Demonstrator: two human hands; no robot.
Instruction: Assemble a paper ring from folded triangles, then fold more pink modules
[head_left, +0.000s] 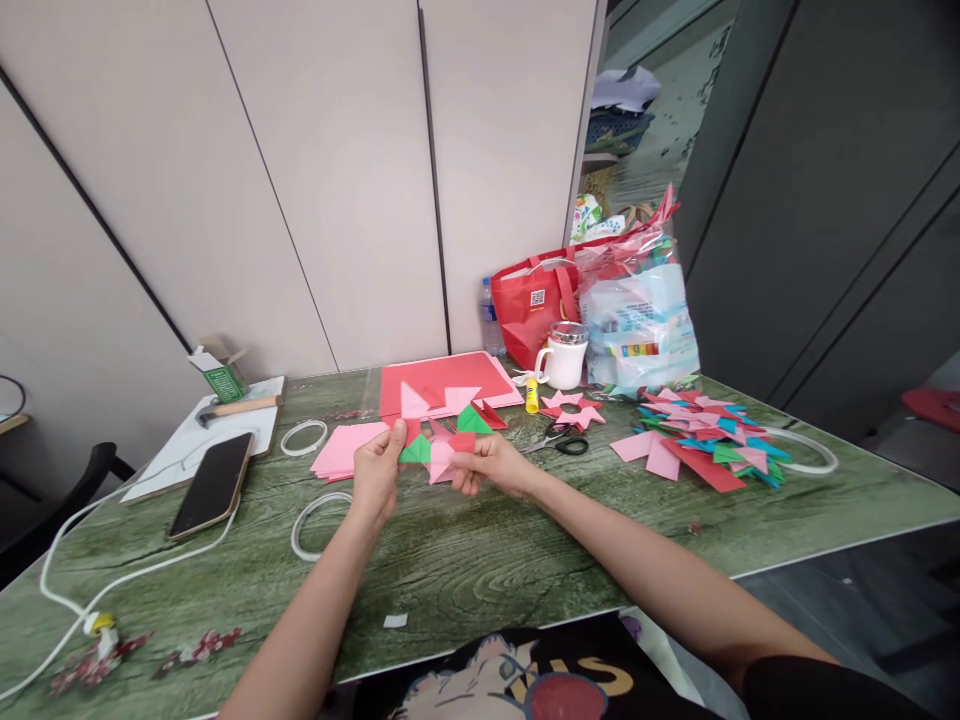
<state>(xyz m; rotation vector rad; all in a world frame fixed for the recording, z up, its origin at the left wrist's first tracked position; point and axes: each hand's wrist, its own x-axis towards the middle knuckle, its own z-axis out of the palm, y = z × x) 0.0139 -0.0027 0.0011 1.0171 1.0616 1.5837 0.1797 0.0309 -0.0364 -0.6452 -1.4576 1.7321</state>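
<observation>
Made out gold "S" (pixel 611 677) on the near black shirt (pixel 577 637), 1 QR code (pixel 537 298) on the far red bag (pixel 517 325); found plastic bag (pixel 660 290) print (pixel 634 312) illegible.

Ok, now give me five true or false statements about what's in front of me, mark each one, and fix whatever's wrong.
1. The left hand and the right hand both hold a folded paper piece. True.
2. The mug is green. False: the mug is white.
3. The yellow glue stick is nearer the person than the red bag. True.
4. The hammer lies inside the red bag. False: the hammer lies on a white sheet, over on the left.
5. The phone lies screen down. False: the phone's dark screen faces up.
</observation>
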